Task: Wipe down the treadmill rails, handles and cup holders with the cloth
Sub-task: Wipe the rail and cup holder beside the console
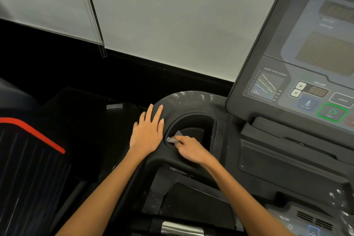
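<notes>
Right hand (188, 150) grips cloth (175, 137) inside cup holder (191, 120) | left hand (147, 132) flat, spread

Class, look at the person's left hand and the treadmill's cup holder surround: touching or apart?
Touching. The head view shows the left hand lying flat, palm down, on the black cup holder surround, with no gap under its fingers.

The cup holder (193, 120) is matt black plastic, scuffed whitish along its far rim. The cloth (175, 137) looks soft and grey. The console panel (314, 74) seems smooth, slightly glossy. A near handle (182, 228) is shiny metal.
</notes>
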